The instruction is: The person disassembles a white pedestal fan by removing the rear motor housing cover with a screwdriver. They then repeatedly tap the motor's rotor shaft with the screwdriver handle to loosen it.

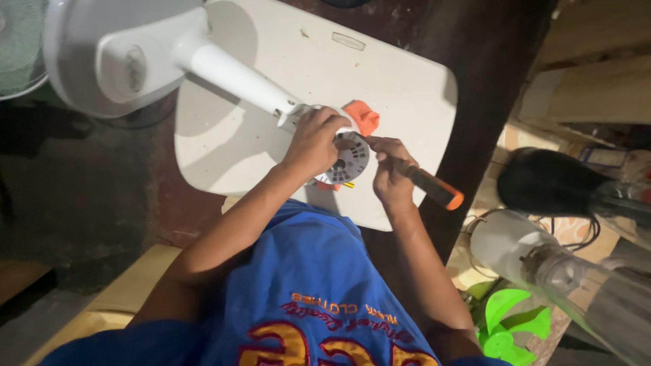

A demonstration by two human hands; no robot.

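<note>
A white fan stand lies on a small white table (271, 61), its pole (234, 74) running down from the upper left to a round base (349, 163) with dark slots. My left hand (313, 141) grips the top of that base where the pole joins it. My right hand (388, 169) holds a screwdriver with a black and orange handle (434, 188), its tip pressed against the base's face. An orange part (363, 115) sticks out just behind the base.
A white fan motor housing (115, 57) and a fan guard (17, 41) sit at the upper left. To the right lie a dark rounded object (549, 181), a white and clear motor-like piece (542, 264) and a green fan blade (512, 318). Wooden boards stand at far right.
</note>
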